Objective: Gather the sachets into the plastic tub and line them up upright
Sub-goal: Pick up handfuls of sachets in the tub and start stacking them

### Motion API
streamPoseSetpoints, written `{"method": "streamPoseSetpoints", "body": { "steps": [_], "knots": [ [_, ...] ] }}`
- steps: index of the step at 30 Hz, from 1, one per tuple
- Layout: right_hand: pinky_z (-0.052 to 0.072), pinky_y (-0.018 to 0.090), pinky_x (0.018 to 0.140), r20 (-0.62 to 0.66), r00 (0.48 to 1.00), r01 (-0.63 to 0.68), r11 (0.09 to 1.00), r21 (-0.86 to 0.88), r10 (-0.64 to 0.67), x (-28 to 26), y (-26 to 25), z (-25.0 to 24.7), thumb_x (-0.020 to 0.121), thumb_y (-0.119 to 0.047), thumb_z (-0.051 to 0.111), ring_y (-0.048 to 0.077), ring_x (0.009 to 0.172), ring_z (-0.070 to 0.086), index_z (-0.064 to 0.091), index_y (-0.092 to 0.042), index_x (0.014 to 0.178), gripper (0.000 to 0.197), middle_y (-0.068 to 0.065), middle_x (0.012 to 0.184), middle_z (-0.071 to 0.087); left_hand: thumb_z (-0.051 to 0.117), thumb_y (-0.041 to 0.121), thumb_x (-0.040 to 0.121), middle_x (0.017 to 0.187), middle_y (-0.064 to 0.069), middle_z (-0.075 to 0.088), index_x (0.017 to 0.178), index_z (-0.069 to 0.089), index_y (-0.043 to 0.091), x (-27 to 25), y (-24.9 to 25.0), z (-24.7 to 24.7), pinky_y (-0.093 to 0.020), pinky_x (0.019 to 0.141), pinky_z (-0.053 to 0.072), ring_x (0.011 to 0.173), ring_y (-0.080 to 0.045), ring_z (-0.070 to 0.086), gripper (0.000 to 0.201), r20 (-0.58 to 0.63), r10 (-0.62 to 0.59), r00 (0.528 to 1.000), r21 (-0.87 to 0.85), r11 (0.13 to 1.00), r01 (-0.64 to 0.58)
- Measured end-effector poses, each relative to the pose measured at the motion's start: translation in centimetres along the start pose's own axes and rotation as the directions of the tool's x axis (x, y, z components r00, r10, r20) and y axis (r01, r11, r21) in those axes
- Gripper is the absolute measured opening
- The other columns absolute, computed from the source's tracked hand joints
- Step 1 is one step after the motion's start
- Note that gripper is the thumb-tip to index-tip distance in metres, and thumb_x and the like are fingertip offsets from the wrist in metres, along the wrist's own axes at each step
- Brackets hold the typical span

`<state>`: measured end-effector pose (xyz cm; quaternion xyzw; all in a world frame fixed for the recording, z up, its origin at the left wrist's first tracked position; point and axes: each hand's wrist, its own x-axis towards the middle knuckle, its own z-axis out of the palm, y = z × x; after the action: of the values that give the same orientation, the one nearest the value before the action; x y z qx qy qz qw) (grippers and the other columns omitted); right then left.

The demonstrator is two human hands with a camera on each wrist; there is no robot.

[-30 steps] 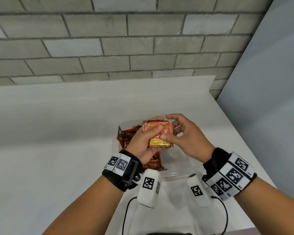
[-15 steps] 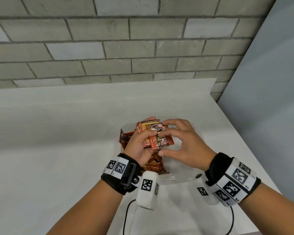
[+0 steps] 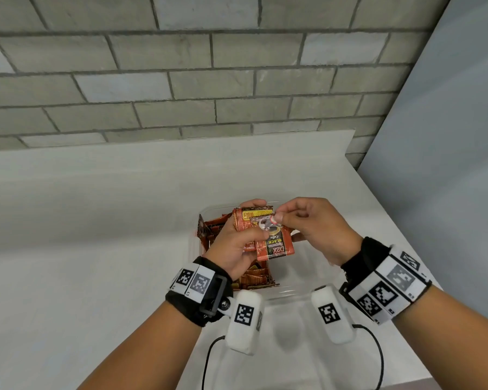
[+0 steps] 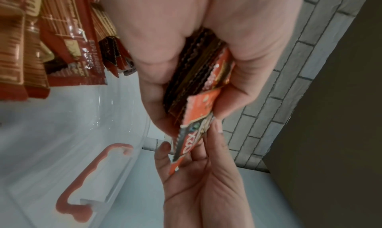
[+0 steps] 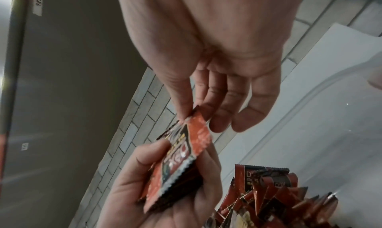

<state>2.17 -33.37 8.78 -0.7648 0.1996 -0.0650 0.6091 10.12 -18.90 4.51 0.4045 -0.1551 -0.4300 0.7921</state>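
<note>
My left hand (image 3: 235, 247) grips a small stack of orange-and-black coffee sachets (image 3: 244, 224) above the clear plastic tub (image 3: 296, 295). My right hand (image 3: 283, 218) pinches the top edge of the front sachet (image 3: 276, 247) between thumb and forefinger, and that sachet hangs slanted off the stack. The right wrist view shows the pinched sachet (image 5: 191, 144) and the stack (image 5: 177, 181) in my left palm. In the left wrist view the stack (image 4: 196, 78) sits in my curled fingers. Several more sachets (image 3: 209, 230) stand along the tub's left side.
The tub rests on a white table (image 3: 96, 249) near its right edge, with a grey brick wall (image 3: 181, 80) behind and a grey panel (image 3: 448, 164) at the right. A red handle (image 4: 82, 181) shows through the tub wall. The tub's right half holds no sachets.
My right hand went from holding the stack's side, to covering its front, to pinching the front sachet's top edge. That sachet now hangs slanted and partly off the stack.
</note>
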Motion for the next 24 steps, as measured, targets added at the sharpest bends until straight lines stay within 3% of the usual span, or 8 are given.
{"method": "streamPoseSetpoints", "body": {
  "steps": [3,5,10,13,15,17,20,24],
  "knots": [
    [0.054,0.052,0.077,0.05,0.998,0.031,0.998,-0.048,-0.029,-0.1,-0.5,-0.1,0.084,-0.012,0.07,0.03,0.075,0.064,0.063,-0.012,0.083,0.007,0.024,0.086,0.068,0.068,0.005,0.077,0.103,-0.013,0.067,0.112,0.061,0.018,-0.1,0.1,0.1,-0.047,0.081,0.053,0.093,-0.029,0.066,0.038,-0.037,-0.025,0.999,0.011,1.0,0.025],
    [0.054,0.048,0.074,0.074,0.996,0.063,0.993,-0.096,-0.056,-0.1,-0.6,-0.2,0.084,-0.011,0.07,0.028,0.074,0.063,0.063,-0.013,0.081,0.008,0.022,0.083,0.068,0.063,0.012,0.079,0.103,-0.014,0.066,0.112,0.062,0.016,-0.1,0.1,0.2,-0.045,0.081,0.053,0.09,-0.029,0.065,0.034,-0.092,-0.031,0.995,-0.013,0.999,0.03],
    [0.051,0.037,0.066,0.056,0.997,0.064,0.993,-0.103,-0.058,-0.2,-0.5,-0.3,0.083,-0.011,0.071,0.021,0.069,0.063,0.063,-0.013,0.08,0.009,0.019,0.081,0.067,0.05,-0.003,0.091,0.094,-0.006,0.068,0.106,0.061,0.017,-0.1,0.1,0.3,-0.039,0.074,0.055,0.085,-0.022,0.066,0.028,-0.121,0.036,0.992,0.103,0.994,-0.023],
    [0.051,0.029,0.055,0.028,0.997,-0.076,0.997,0.03,0.075,-0.6,-0.3,0.1,0.085,-0.022,0.07,0.017,0.069,0.067,0.061,-0.012,0.091,0.015,0.016,0.09,0.07,0.049,-0.006,0.091,0.091,-0.004,0.066,0.105,0.059,0.016,0.0,0.1,0.9,-0.036,0.07,0.055,0.083,-0.02,0.066,0.028,-0.143,0.102,0.984,0.126,0.989,-0.084],
    [0.054,0.031,0.057,0.109,0.97,-0.224,0.972,0.067,0.216,-1.1,-0.1,-0.1,0.085,-0.031,0.069,0.019,0.073,0.068,0.058,-0.013,0.101,0.027,0.011,0.093,0.071,0.048,-0.008,0.091,0.093,-0.007,0.066,0.107,0.057,0.014,0.2,0.1,1.1,-0.034,0.071,0.056,0.085,-0.02,0.067,0.028,-0.177,0.157,0.972,0.114,0.984,-0.139],
    [0.057,0.032,0.061,0.183,0.95,-0.27,0.96,0.074,0.253,-1.4,0.0,-0.5,0.086,-0.023,0.068,0.019,0.07,0.067,0.057,-0.011,0.102,0.023,0.012,0.091,0.072,0.047,-0.008,0.091,0.095,-0.009,0.065,0.109,0.056,0.013,0.3,0.0,1.0,-0.034,0.069,0.057,0.086,-0.022,0.066,0.029,-0.216,0.191,0.958,0.095,0.98,-0.174],
    [0.057,0.029,0.06,0.129,0.971,-0.219,0.967,0.128,0.202,-1.4,0.2,-1.2,0.087,-0.007,0.065,0.016,0.061,0.064,0.058,-0.007,0.101,0.015,0.013,0.08,0.067,0.056,-0.004,0.087,0.098,-0.01,0.067,0.11,0.056,0.015,0.2,0.1,0.7,-0.04,0.073,0.056,0.089,-0.026,0.066,0.03,-0.203,0.16,0.966,0.051,0.987,-0.153],
    [0.055,0.03,0.058,0.121,0.984,-0.144,0.986,0.086,0.133,-1.1,-0.5,-2.1,0.095,-0.007,0.054,0.016,0.072,0.064,0.061,-0.017,0.111,0.021,0.013,0.098,0.063,0.071,0.008,0.075,0.105,-0.01,0.069,0.111,0.058,0.018,-0.2,0.4,0.3,-0.047,0.078,0.055,0.094,-0.03,0.067,0.039,-0.119,0.045,0.992,0.084,0.996,-0.035]
  ]
}}
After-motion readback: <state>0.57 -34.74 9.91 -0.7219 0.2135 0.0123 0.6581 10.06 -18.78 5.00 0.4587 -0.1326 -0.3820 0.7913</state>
